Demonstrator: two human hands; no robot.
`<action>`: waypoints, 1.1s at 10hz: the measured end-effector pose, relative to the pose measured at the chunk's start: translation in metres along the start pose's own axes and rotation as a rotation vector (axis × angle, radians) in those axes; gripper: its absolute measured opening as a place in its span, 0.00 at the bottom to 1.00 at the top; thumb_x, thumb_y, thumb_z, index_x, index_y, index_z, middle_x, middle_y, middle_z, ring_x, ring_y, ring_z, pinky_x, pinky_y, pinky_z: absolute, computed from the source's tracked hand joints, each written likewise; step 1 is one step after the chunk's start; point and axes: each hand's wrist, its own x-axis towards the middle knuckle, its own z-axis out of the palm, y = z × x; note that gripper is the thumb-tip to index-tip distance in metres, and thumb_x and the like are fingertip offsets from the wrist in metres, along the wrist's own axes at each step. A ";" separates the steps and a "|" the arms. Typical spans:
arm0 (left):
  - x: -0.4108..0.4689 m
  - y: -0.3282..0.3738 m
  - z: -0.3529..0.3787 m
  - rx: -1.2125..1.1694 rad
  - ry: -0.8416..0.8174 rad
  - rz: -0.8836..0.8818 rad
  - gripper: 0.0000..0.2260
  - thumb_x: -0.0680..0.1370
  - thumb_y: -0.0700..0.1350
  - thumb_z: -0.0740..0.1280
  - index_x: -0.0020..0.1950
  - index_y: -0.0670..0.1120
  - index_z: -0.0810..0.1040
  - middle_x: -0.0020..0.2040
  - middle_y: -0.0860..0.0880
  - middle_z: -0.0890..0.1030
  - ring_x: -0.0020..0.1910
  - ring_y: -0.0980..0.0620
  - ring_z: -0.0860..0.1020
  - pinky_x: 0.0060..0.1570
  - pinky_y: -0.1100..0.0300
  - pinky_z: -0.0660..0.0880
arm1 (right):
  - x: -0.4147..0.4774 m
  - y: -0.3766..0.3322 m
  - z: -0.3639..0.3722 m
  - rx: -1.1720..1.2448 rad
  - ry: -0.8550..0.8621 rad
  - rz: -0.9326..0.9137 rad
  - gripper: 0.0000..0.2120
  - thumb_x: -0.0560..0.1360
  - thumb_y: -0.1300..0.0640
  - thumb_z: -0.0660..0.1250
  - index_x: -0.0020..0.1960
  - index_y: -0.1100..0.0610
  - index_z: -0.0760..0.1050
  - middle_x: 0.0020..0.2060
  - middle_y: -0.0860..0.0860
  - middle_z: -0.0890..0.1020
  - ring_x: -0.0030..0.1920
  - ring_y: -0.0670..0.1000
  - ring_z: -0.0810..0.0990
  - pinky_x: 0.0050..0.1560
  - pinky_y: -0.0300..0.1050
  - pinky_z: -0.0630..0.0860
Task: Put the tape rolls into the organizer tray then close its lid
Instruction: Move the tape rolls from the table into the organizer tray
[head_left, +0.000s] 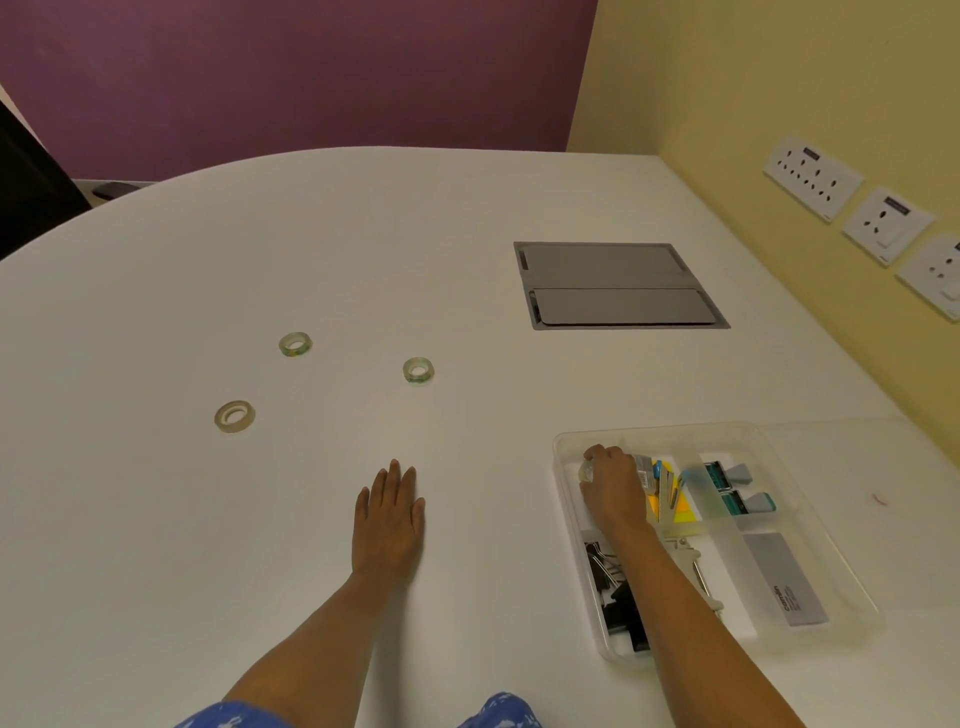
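Three clear tape rolls lie flat on the white table: one far left (295, 344), one in the middle (418, 371), one nearer left (235, 416). The clear organizer tray (563, 441) sits at the right, with its lid (857, 467) open flat beside it. My right hand (613, 486) reaches into the tray's far-left compartment, fingers closed around a fourth tape roll (586, 472), mostly hidden by the fingers. My left hand (389, 514) rests flat on the table, palm down, holding nothing.
The tray also holds black binder clips (618, 597), yellow sticky notes (680, 506), teal-grey clips (737, 488) and a grey card (784, 579). A grey cable hatch (618, 286) is set into the table behind. Wall sockets (813, 176) line the yellow wall at right.
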 end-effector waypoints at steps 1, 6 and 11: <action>0.000 0.000 0.001 -0.001 0.002 0.001 0.23 0.84 0.49 0.46 0.79 0.49 0.49 0.80 0.49 0.48 0.79 0.51 0.48 0.78 0.52 0.47 | -0.001 0.001 -0.002 0.001 0.009 -0.014 0.21 0.75 0.69 0.62 0.68 0.59 0.69 0.64 0.57 0.72 0.65 0.55 0.70 0.59 0.45 0.73; 0.021 -0.007 -0.001 -0.028 0.025 -0.013 0.23 0.84 0.50 0.46 0.79 0.50 0.49 0.80 0.50 0.47 0.79 0.51 0.46 0.78 0.53 0.44 | 0.026 -0.081 -0.029 0.262 0.196 -0.210 0.14 0.77 0.61 0.66 0.63 0.57 0.74 0.61 0.55 0.77 0.64 0.54 0.71 0.55 0.45 0.75; 0.089 -0.026 0.002 -0.072 0.097 -0.020 0.24 0.83 0.53 0.49 0.78 0.52 0.50 0.80 0.53 0.50 0.79 0.53 0.47 0.77 0.54 0.41 | 0.105 -0.194 0.028 0.141 -0.071 -0.383 0.21 0.79 0.57 0.64 0.70 0.58 0.67 0.67 0.56 0.71 0.67 0.55 0.69 0.61 0.48 0.74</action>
